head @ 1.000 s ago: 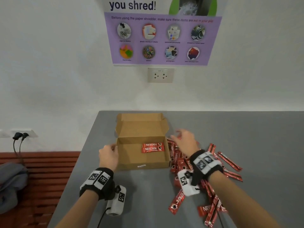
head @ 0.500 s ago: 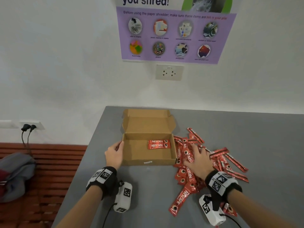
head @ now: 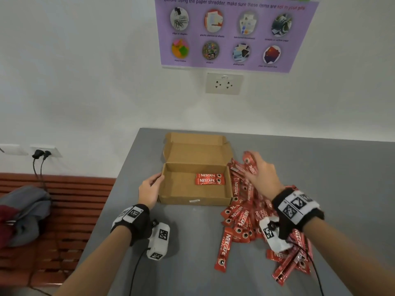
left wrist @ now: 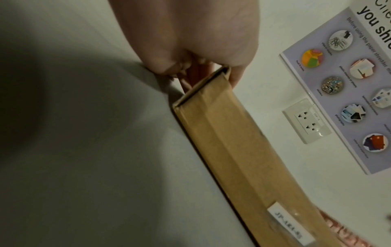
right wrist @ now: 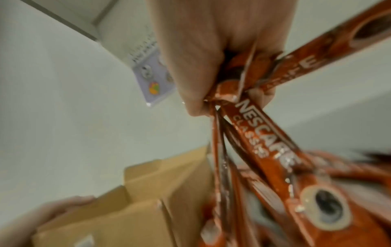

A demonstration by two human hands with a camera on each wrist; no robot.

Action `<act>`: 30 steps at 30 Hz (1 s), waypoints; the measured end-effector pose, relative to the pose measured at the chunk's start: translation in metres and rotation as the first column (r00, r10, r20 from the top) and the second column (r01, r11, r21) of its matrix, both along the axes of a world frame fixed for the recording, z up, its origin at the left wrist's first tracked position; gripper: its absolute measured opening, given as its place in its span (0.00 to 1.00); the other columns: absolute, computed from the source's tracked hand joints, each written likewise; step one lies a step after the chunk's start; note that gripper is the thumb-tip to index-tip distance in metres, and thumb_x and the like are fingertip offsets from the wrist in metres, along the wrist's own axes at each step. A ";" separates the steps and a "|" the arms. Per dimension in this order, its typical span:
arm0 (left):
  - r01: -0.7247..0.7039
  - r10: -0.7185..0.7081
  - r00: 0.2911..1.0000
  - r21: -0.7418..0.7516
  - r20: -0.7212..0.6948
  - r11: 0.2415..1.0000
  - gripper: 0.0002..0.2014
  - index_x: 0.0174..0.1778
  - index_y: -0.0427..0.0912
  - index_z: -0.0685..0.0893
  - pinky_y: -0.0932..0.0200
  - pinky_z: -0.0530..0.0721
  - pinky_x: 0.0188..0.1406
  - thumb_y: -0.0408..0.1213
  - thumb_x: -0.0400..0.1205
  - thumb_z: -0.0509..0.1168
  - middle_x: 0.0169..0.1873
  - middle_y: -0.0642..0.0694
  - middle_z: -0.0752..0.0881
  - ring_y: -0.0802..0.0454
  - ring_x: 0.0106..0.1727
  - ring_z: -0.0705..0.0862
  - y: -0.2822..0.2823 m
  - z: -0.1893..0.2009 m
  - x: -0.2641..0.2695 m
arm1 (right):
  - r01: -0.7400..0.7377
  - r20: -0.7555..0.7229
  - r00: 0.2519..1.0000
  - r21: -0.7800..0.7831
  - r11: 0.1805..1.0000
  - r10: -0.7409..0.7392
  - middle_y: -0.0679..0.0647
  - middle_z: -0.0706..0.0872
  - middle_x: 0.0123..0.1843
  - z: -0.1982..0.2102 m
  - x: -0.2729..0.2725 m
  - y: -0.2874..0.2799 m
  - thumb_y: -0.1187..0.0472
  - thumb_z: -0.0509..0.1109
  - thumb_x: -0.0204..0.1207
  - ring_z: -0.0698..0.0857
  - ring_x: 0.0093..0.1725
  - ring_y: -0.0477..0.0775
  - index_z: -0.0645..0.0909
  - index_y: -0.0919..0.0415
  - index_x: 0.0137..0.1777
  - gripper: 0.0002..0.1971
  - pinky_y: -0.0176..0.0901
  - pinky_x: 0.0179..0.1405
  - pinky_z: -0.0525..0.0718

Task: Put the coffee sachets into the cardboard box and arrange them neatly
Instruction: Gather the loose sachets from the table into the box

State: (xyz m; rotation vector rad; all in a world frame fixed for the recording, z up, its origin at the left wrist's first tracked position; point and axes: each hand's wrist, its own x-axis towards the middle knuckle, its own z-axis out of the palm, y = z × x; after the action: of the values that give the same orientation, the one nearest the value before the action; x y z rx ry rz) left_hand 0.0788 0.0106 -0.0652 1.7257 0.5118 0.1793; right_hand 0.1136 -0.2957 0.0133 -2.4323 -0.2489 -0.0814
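An open cardboard box (head: 171, 189) sits on the grey table, lid folded back. Two red coffee sachets (head: 210, 179) lie side by side inside it at the right. My left hand (head: 150, 188) holds the box's left wall, fingers on the corner (left wrist: 222, 71). A heap of red sachets (head: 245, 212) lies to the right of the box. My right hand (head: 261, 174) is above the heap's far end and grips several sachets (right wrist: 249, 107) in its fingers; one of them (head: 249, 162) sticks up past the fingers.
The grey table (head: 320, 167) runs off to the right and ends at its left edge (head: 119, 189). Beyond that edge stands a wooden bench (head: 64, 210) with a grey bag (head: 23, 212). A wall socket (head: 224, 83) and a purple poster (head: 235, 33) hang behind.
My right hand was lying flat on the heap; now it has closed on several sachets and lifted them toward the far end. The left hand stays on the box. The head view has tilted down.
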 end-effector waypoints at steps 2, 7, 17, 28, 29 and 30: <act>0.007 -0.007 1.000 -0.008 0.006 1.000 0.16 0.66 0.35 0.81 0.56 0.75 0.65 0.36 0.84 0.63 0.62 0.38 0.84 0.43 0.65 0.80 0.000 -0.001 0.000 | -0.081 0.075 0.994 -0.053 0.995 0.085 0.56 0.87 0.50 0.025 0.002 0.019 0.64 0.71 0.75 0.86 0.37 0.45 0.68 0.55 0.73 0.27 0.35 0.34 0.87; 0.009 -0.009 1.000 -0.013 0.008 1.000 0.16 0.65 0.34 0.82 0.58 0.76 0.63 0.37 0.83 0.63 0.62 0.39 0.84 0.44 0.64 0.81 0.000 -0.001 0.000 | -0.234 0.154 0.952 -0.200 0.951 0.266 0.60 0.87 0.56 0.066 0.008 0.075 0.60 0.72 0.74 0.87 0.46 0.54 0.66 0.54 0.75 0.30 0.44 0.45 0.87; 0.015 -0.016 1.000 0.005 0.016 1.000 0.14 0.62 0.33 0.84 0.64 0.76 0.51 0.36 0.83 0.64 0.54 0.39 0.87 0.48 0.54 0.83 -0.002 0.001 -0.001 | -0.619 -0.173 0.786 -0.231 0.751 0.594 0.58 0.80 0.67 0.017 0.027 0.143 0.57 0.77 0.69 0.81 0.56 0.48 0.66 0.54 0.76 0.37 0.42 0.57 0.80; 0.026 -0.025 1.000 -0.031 0.017 0.999 0.17 0.66 0.34 0.81 0.68 0.78 0.46 0.37 0.83 0.64 0.59 0.38 0.85 0.51 0.51 0.83 0.001 -0.004 0.000 | -0.004 -0.164 0.986 -0.268 0.963 -0.042 0.62 0.79 0.67 -0.019 0.054 0.000 0.54 0.65 0.80 0.80 0.63 0.58 0.70 0.61 0.72 0.23 0.51 0.65 0.78; 0.028 -0.027 0.999 -0.034 0.019 0.999 0.17 0.66 0.34 0.81 0.68 0.78 0.46 0.38 0.83 0.63 0.59 0.38 0.85 0.52 0.51 0.83 0.001 -0.004 -0.001 | -0.003 -0.195 0.979 -0.279 0.960 -0.054 0.60 0.81 0.65 -0.023 0.047 -0.011 0.55 0.66 0.79 0.81 0.60 0.58 0.72 0.62 0.70 0.22 0.48 0.63 0.79; 0.030 -0.030 0.999 -0.036 0.020 0.999 0.17 0.66 0.35 0.81 0.68 0.78 0.46 0.38 0.83 0.63 0.58 0.38 0.85 0.52 0.51 0.83 0.001 -0.005 -0.001 | -0.031 -0.203 0.979 -0.282 0.959 -0.028 0.58 0.83 0.63 -0.027 0.037 -0.019 0.56 0.66 0.79 0.82 0.58 0.55 0.75 0.62 0.67 0.18 0.45 0.61 0.79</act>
State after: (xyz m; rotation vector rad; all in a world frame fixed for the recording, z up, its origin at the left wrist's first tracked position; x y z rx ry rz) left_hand 0.0780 0.0118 -0.0698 1.6936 0.4717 0.1642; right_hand 0.1502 -0.3142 -0.0136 -2.7014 -0.1784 0.2210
